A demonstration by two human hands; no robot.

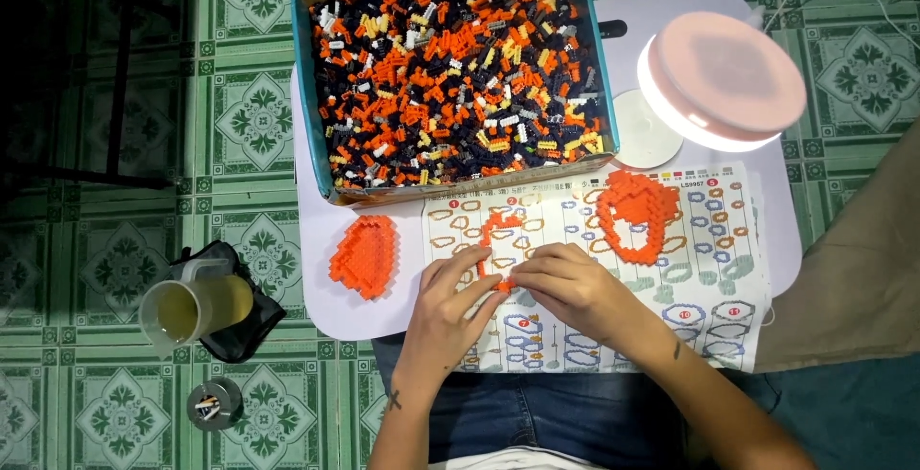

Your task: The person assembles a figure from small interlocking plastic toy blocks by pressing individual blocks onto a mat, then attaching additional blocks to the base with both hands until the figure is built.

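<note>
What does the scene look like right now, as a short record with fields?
left hand: pinching small orange brick strip
right hand: pressing the same strip
under hands: instruction sheet
finished parts: orange slab, orange ring piece
supply: box of loose bricks
lamp: on
floor: jug

We see a cardboard box with teal outer walls [305, 77], filled with small plastic bricks [460, 68] in orange, black, yellow, white and grey. We note three orange brick assemblies: a flat solid slab [365, 256], an open ring-shaped piece [636, 213] and a thin curved strip [495, 240]. The white paper instruction sheet [709, 317] carries outline diagrams in orange, blue and green with red numbered dots. The floor tiles [259, 115] show a green and white floral pattern. The round lamp head [725, 77] is pink.
</note>
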